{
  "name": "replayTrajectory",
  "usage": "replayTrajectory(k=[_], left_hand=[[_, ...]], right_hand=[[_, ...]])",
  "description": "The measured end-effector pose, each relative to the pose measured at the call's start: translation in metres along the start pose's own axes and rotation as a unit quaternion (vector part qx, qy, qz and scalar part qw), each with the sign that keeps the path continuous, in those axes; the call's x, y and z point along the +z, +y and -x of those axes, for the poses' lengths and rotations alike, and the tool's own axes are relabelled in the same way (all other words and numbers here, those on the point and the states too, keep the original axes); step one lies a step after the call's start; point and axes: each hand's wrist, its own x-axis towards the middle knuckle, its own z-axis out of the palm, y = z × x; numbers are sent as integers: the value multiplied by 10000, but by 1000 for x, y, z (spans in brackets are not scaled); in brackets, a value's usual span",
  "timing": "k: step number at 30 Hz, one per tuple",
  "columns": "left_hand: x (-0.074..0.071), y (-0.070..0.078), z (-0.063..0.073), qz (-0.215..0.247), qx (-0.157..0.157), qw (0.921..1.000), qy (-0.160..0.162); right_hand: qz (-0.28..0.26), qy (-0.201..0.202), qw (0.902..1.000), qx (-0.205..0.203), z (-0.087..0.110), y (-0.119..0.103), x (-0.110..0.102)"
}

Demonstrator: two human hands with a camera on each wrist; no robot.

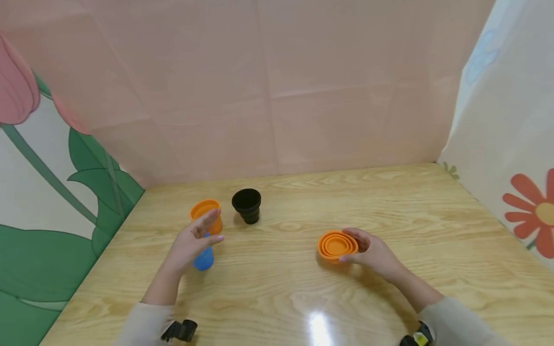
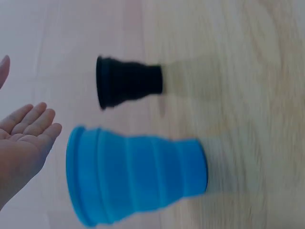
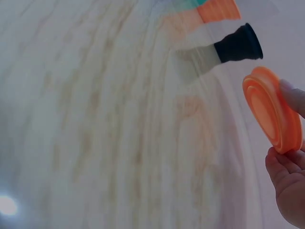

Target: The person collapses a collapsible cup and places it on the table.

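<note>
My right hand [image 1: 376, 254] pinches an orange collapsible cup [image 1: 336, 245], folded flat into rings, between thumb and fingers at its right rim. In the right wrist view this folded cup [image 3: 262, 112] is seen tilted, its ringed side facing left. Fingers extended and thumb apart, my left hand [image 1: 188, 247] is over a blue collapsible cup [image 1: 204, 260] and partly hides it. The left wrist view has the blue cup [image 2: 138, 174] at full height beside that hand. Behind the left fingers stands an expanded orange cup [image 1: 205, 207].
A black expanded cup [image 1: 247, 206] stands just right of the orange one, toward the back of the wooden table [image 1: 277, 288]. A pink sheet [image 1: 277, 96] rises along the back edge. Flower-printed panels [image 1: 519, 144] flank both sides.
</note>
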Motion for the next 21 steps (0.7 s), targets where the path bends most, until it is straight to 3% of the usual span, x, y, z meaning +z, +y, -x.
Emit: replayTrajectory(k=[4, 12, 21], left_hand=[[-12, -1, 7, -289, 18, 9994, 186], [-36, -10, 21, -742, -270, 9956, 508], [-51, -21, 29, -1030, -631, 9911, 569]], right_hand=[[130, -35, 9999, 89, 0, 4, -3], [224, -130, 9996, 123, 1, 10, -7], [437, -242, 9981, 371, 1, 11, -12]])
